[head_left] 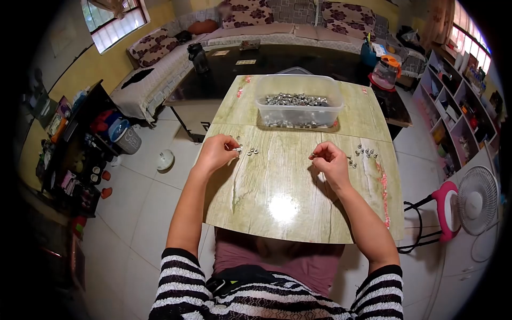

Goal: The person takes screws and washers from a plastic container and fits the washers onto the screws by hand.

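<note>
Left grip (217,153) placed at metal nuts (253,152), near-left of plastic tub (298,116); hold can't be told. Small metal piece (313,156) pinched in right grip (332,161), tub's near-right.

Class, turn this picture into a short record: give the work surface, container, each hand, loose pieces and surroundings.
Surface: wood-patterned table, with a bright reflection toward the near edge
Container: clear plastic tub on the far part of the table, holding many small metal parts
Left hand: fingers at the nut-like pieces; its grip is unclear
Right hand: appears to pinch a small metal piece
Other loose pieces: bolt-like pieces, to the right of the right hand
Surroundings: black table beyond; white fan at right
</note>
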Available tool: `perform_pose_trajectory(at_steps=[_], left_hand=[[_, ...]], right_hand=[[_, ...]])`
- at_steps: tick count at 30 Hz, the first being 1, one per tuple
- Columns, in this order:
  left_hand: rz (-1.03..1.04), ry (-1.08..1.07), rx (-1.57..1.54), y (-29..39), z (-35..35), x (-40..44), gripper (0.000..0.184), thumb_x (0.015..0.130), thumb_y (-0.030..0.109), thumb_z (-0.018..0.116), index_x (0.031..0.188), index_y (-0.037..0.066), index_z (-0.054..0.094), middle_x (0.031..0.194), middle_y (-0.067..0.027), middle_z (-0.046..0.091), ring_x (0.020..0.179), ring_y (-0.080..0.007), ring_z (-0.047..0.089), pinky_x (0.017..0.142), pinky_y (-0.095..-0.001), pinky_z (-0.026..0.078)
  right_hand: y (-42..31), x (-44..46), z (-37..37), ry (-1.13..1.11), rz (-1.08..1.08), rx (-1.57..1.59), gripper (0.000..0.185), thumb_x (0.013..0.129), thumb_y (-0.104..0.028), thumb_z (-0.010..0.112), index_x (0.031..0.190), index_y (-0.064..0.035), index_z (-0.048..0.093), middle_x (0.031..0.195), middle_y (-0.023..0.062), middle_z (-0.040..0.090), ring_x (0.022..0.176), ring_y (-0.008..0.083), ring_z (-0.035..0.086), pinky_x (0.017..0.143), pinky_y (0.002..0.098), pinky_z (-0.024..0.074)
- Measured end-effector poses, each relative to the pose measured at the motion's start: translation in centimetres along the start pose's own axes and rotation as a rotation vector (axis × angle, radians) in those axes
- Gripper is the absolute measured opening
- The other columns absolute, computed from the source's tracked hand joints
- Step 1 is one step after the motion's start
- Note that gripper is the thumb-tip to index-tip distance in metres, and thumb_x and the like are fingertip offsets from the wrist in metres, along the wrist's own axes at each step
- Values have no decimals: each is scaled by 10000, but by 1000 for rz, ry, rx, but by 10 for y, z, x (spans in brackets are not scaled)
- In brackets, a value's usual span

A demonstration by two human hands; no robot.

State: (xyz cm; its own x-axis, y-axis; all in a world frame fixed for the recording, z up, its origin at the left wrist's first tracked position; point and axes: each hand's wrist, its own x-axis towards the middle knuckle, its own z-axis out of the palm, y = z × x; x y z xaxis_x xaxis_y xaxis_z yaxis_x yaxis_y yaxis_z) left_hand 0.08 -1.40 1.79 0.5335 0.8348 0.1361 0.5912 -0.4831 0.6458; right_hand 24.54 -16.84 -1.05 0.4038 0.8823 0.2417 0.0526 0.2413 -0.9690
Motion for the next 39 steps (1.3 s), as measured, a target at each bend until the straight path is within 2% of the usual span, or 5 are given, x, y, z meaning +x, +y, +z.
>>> perform_pose_trajectory(at_steps=[20,21,24,25,39], left_hand=[[97,27,-27,-1,15,-5,187,664,105,664,828,22,628,733,-54,568,598,-108,515,570,-243,436],[76,-17,-16,7,15,-8,195,688,138,644,846,27,622,773,-93,582,649,-163,558,620,-268,455],[112,-50,-104,17,28,-12,188,699,138,639,848,26,620,769,-89,581,641,-157,556,611,-266,456],[181,-23,-150,18,36,-14,157,720,107,636,854,26,617,729,-26,552,588,-69,488,557,-206,420],[345,180,-254,13,61,-20,139,719,54,596,856,29,600,739,-60,563,596,-131,545,558,-226,441]], right_hand=[[6,2,-5,-75,131,109,122,673,44,542,713,-49,473,613,-22,480,520,29,425,455,164,321],[7,2,-4,-65,116,83,142,668,40,560,687,-56,457,604,-29,466,510,27,418,454,164,317],[4,0,-3,-94,135,68,149,666,35,570,681,-58,454,593,-34,454,512,26,422,457,166,323],[3,0,-3,-95,114,63,149,665,34,567,674,-54,447,583,-32,455,515,28,430,463,170,339],[11,-1,5,-123,0,-52,121,690,-51,622,759,-32,526,667,-17,524,598,42,475,542,194,405]])
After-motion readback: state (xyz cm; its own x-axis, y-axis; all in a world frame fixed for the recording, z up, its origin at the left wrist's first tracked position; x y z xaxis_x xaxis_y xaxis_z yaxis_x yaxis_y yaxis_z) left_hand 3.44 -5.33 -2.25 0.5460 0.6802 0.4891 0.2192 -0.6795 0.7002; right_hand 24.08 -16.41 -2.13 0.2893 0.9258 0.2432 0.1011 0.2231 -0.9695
